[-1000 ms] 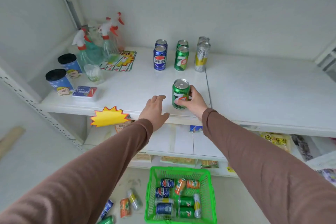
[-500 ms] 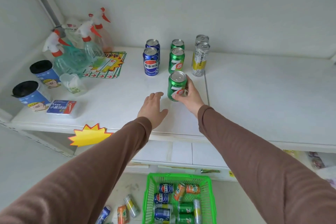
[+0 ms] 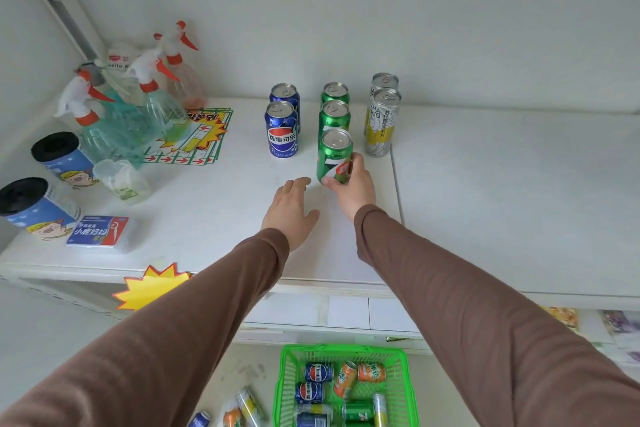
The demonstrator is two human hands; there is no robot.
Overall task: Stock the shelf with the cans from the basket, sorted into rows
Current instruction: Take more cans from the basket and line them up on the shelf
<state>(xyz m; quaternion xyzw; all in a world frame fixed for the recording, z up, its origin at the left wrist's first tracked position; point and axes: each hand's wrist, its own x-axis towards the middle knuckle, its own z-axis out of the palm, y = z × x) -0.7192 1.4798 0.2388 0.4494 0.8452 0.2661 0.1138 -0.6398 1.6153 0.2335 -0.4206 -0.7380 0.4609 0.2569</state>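
My right hand (image 3: 353,185) grips a green 7-Up can (image 3: 334,156) upright on the white shelf (image 3: 485,204), right in front of two more green cans (image 3: 333,114) in a row. To the left stand two blue Pepsi cans (image 3: 282,130), to the right two tall silver-yellow cans (image 3: 381,121). My left hand (image 3: 289,210) rests flat and open on the shelf, just left of the held can. Below, a green basket (image 3: 287,381) holds several blue, orange, green and silver cans.
Spray bottles (image 3: 138,104), two blue cups with black lids (image 3: 38,204), a small plastic cup (image 3: 117,178), a blue packet (image 3: 98,230) and printed sheets (image 3: 194,137) crowd the shelf's left end. Loose cans (image 3: 242,407) lie on the floor beside the basket.
My right hand has carried the green can from the shelf's front edge back toward the wall, up to the green row. My left hand moved forward alongside it.
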